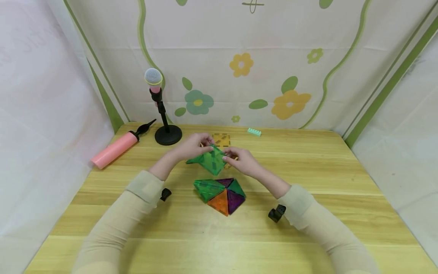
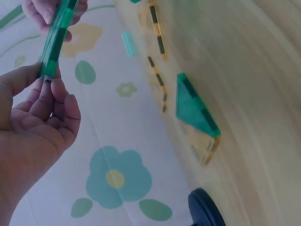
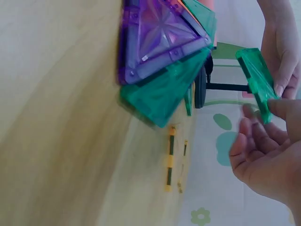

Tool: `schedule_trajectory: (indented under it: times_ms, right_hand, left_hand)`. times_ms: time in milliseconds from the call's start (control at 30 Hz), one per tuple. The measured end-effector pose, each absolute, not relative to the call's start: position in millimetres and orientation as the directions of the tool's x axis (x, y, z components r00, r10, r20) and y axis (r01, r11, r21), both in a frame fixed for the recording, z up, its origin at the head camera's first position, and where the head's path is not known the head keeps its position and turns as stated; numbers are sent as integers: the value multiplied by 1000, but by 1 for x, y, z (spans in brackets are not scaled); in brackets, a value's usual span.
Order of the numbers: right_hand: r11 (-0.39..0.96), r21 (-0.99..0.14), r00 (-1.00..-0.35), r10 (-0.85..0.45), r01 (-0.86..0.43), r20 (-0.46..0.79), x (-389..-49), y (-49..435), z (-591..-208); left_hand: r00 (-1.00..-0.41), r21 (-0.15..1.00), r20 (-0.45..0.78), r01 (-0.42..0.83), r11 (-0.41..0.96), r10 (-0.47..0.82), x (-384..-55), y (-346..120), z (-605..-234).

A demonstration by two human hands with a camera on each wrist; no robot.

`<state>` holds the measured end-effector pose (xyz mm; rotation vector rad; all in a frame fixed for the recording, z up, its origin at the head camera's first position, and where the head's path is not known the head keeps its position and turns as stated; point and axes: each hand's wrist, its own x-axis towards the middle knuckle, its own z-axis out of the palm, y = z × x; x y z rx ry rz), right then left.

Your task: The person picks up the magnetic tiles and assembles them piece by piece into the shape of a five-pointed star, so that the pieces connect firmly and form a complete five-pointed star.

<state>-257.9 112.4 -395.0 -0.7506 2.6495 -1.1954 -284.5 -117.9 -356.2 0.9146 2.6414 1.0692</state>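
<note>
My left hand (image 1: 195,146) and right hand (image 1: 242,161) pinch opposite corners of a green see-through magnetic tile (image 1: 213,161), held up above the table. In the left wrist view the green tile (image 2: 57,42) shows nearly edge-on between the fingers. Nearer my body stands a raised cluster of joined triangular tiles, with a purple tile (image 1: 235,201), an orange tile (image 1: 219,201) and green tiles (image 1: 208,188). Behind the hands, another green triangle (image 2: 195,108) and several orange tiles (image 1: 221,139) lie on the table; the hands and held tile partly hide them.
A microphone (image 1: 153,77) on a black stand (image 1: 168,135) is at the back left. Beside it lies a pink hand pump (image 1: 116,150) with a black nozzle. A small mint toy brick (image 1: 254,132) sits near the back edge. Printed cloth walls (image 1: 219,38) enclose the table.
</note>
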Motion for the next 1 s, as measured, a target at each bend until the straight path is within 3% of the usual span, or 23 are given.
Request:
schedule_trajectory:
  times_ms: [467,1000]
  right_hand:
    - [536,-791,-899,-437,-293,37,-258,112,-402]
    - [517,-817,-883,-469,-256,-21,-263,122,-406]
  left_hand:
    - [-820,732,51,419,537,570,-282,-116,-372]
    - [-815,741,37,410,531,578,-277,-111,-378]
